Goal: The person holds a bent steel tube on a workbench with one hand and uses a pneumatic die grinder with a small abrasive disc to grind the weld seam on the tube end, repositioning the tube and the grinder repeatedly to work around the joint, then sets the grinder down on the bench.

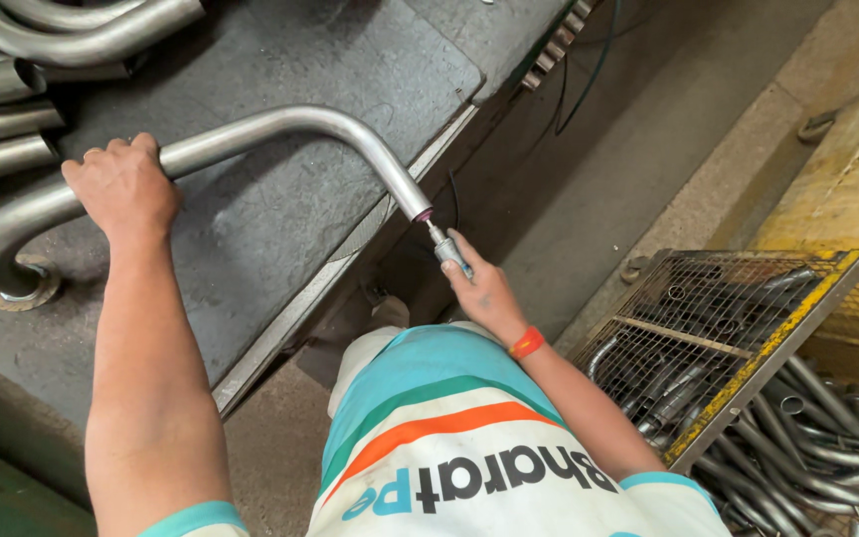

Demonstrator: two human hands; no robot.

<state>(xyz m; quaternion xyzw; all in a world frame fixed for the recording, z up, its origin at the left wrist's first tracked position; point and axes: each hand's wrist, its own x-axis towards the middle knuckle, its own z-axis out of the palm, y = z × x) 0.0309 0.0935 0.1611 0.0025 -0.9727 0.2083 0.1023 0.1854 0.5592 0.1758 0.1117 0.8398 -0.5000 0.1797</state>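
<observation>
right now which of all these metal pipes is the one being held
The long bent pipe lying across the dark workbench: the left hand grips it, the right hand holds a small tool at its open end.

shirt (449,438): short-sleeved, mostly white, with teal, green and orange diagonal bands across the chest
lettering: dark and blue print on the white lower part
sleeve hems: teal trim, seen at both upper arms
wristband (526,343): orange-red, narrow, on the right wrist
left hand (123,189): bare, no glove
right hand (482,288): bare, no glove
forearms: uncovered, no watch
</observation>
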